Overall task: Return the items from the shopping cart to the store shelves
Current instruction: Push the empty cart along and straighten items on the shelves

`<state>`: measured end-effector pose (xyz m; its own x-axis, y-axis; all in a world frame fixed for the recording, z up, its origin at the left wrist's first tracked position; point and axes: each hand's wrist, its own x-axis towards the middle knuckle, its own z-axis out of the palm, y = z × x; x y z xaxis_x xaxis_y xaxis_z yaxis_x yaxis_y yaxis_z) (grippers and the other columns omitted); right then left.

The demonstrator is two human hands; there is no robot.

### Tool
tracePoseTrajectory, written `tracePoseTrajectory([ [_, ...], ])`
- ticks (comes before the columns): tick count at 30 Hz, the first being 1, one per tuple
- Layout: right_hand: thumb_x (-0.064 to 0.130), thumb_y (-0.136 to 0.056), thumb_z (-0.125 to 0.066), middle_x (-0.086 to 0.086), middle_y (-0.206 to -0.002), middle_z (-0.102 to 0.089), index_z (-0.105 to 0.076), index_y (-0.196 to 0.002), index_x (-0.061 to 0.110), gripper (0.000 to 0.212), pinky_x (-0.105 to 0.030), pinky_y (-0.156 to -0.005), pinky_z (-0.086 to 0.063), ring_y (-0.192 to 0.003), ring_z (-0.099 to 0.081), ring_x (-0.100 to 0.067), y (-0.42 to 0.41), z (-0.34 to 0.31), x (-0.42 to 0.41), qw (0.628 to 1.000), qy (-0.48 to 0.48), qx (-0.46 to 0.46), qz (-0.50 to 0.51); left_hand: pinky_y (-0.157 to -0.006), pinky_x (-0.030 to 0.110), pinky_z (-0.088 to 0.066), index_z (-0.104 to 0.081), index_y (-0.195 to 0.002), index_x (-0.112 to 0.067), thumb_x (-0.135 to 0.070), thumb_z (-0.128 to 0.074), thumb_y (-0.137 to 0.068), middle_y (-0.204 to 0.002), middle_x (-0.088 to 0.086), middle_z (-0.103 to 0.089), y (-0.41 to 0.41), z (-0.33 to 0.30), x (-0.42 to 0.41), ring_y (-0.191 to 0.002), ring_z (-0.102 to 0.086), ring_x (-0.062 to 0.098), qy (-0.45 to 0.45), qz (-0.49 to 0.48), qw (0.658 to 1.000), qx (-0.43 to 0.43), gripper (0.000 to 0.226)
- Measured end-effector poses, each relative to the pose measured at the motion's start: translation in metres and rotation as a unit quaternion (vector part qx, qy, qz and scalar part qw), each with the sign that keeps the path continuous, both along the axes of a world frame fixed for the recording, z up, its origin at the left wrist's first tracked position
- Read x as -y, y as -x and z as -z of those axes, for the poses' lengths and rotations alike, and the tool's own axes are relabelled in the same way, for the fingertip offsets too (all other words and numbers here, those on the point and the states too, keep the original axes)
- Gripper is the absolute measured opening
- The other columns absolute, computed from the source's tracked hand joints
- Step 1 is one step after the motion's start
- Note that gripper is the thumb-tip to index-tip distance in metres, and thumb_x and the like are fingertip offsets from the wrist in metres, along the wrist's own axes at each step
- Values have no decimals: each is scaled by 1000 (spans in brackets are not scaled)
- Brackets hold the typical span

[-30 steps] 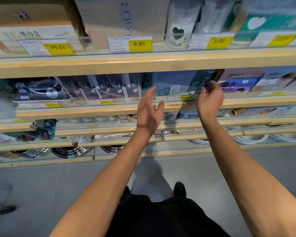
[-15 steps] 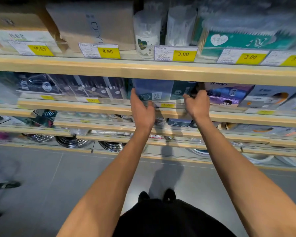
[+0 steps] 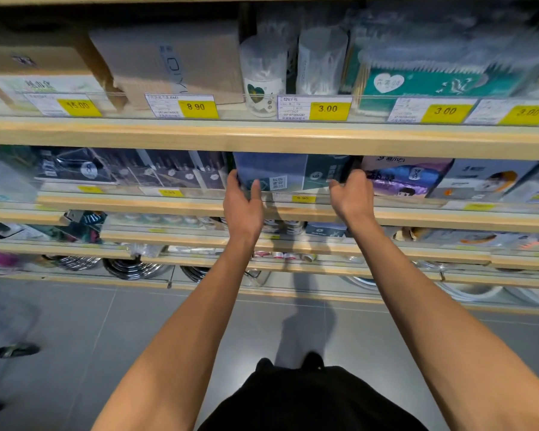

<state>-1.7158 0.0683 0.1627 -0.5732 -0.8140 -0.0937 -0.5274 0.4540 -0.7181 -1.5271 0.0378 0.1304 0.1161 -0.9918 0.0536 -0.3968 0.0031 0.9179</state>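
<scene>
- Wooden shelves (image 3: 262, 141) fill the view in front of me, with yellow price tags (image 3: 327, 108) along their clear front rails and grey floor below.
- Between my two hands sits the box (image 3: 280, 172), on the second shelf from the top, behind the low clear rail (image 3: 199, 194).
- With my left hand (image 3: 243, 206) I hold the left edge of the box: fingers go up along its side and the thumb lies on its front face.
- With my right hand (image 3: 353, 197) I hold its right lower corner, fingers curled over it. The fingertips are hidden behind the box, so I cannot say how deep they reach.
- I judge the step in hand is seating this box into its place on the shelf; it seems nearly in, not yet let go.
- About the box: dark blue on the left part, dark green on the right part, with a small white label near my left thumb. It looks flat-faced and stiff, like cardboard.
- Just left of my left hand stand dark packets (image 3: 175, 169); just right of my right hand lies a purple pack (image 3: 408, 175), near the box.
- Next move, as I think: push the box back until it sits straight with its neighbours, then loosen both hands and draw them out over the rail without pulling the box forward.
</scene>
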Motion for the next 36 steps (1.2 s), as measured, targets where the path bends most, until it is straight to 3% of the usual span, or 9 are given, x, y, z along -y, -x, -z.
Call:
tracePoseTrajectory([
  [3, 24, -90, -68, -13, -91, -66, -60, -87, 2, 23, -35, -76, -50, -88, -63, -30, 3, -1, 10, 995, -7, 101, -4, -100, 38, -47, -43, -140, -14, -37, -45, -101, -132, 2, -60, -1, 0, 3, -121, -57, 21, -7, 6, 1000, 8, 45],
  [6, 34, -86, -72, -13, -96, -66, -61, -95, -1, 38, -41, -83, -52, -87, -60, -24, 4, 3, 10, 991, 12, 133, 4, -95, 38, -49, -42, -140, -14, -44, -38, -103, -129, 3, -62, -2, -5, 4, -117, -59, 22, -5, 8, 999, 34, 48],
  [9, 46, -88, -66, -9, -102, -53, -48, -100, 5, 46, -40, -83, -45, -94, -51, -24, 2, 7, 2, 994, 21, 101, 16, -79, 32, -46, -48, -133, -11, -41, -34, -104, -109, -1, -64, 0, -9, 1, -96, -61, 19, 15, -5, 998, 61, 43],
  [12, 50, -94, -56, -14, -105, -61, -52, -112, 1, 52, -39, -84, -47, -100, -57, -32, 1, 14, -7, 996, 79, 36, 19, -72, 29, -41, -53, -120, -8, -37, -34, -105, -96, -6, -60, 0, -10, 3, -86, -59, 18, 24, -24, 995, 89, 38],
  [15, 49, -100, -45, -11, -89, -59, -54, -102, 2, 48, -33, -68, -39, -82, -57, -29, 1, 21, -15, 992, 123, -21, 18, -62, 33, -35, -54, -98, -6, -35, -33, -105, -81, 5, -57, 2, -12, 15, -80, -61, 35, 12, -51, 989, 137, 36],
  [20, 45, -103, -38, -9, -68, -52, -50, -79, 8, 45, -30, -59, -29, -62, -50, -28, 0, 19, -15, 990, 114, -85, 5, -61, 30, -33, -59, -95, -9, -38, -32, -105, -84, 9, -66, -4, -12, 16, -78, -62, 31, 7, -90, 976, 197, 41],
  [26, 43, -103, -39, -9, -67, -59, -61, -85, 3, 49, -30, -58, -31, -64, -58, -31, 5, 19, -20, 987, 114, -111, -3, -76, 27, -51, -63, -116, -13, -32, -51, -100, -100, 1, -71, -1, -13, 2, -88, -64, 11, 45, -158, 985, 55, 28],
  [30, 41, -102, -44, -2, -71, -70, -73, -89, 13, 42, -26, -59, -32, -61, -60, -20, 18, 11, -48, 977, 136, -158, 39, -74, 26, -52, -55, -103, -11, -19, -60, -95, -82, -6, -54, 15, -13, -15, -68, -50, -1, 82, -204, 972, -86, 13],
  [36, 24, -93, -62, 0, -93, -71, -69, -103, 12, 17, -33, -80, -56, -82, -66, -13, 81, 14, -92, 958, 216, -74, 174, -71, 36, -52, -62, -93, -12, -25, -57, -95, -83, -1, -63, 86, 0, -58, -76, -57, 11, 89, -2, 992, -90, 15],
])
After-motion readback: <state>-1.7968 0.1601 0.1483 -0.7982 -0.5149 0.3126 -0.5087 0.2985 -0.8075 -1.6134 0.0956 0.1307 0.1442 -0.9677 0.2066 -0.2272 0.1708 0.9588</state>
